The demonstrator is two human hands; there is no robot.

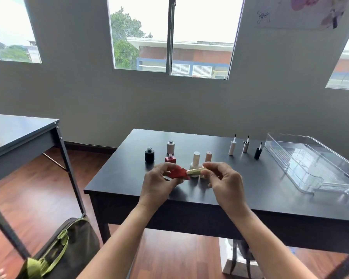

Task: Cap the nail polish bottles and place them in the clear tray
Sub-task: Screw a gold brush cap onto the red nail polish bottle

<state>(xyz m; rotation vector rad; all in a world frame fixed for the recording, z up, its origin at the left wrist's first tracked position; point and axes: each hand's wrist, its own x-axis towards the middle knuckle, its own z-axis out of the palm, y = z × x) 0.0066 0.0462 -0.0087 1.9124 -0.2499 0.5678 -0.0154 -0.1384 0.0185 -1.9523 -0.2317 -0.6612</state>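
Observation:
My left hand (159, 184) grips a red nail polish bottle (179, 173) held sideways above the dark table (250, 188). My right hand (223, 182) pinches its gold cap (196, 170), which sits on the bottle's neck. Behind them stand a capped white bottle (196, 160) and a capped peach bottle (208, 157). Open bottles stand further left: black (149, 155), pale grey (170, 147), small dark-red (170, 158). Three loose brush caps stand upside down at the back right: white (232, 147), silver (245, 146), black (257, 152). The clear tray (290, 164) lies at the right.
A second dark table (18, 135) stands to the left. A green-strapped bag (65, 250) sits on the wood floor at lower left. A white bag (238, 260) rests under the table. Windows fill the wall behind.

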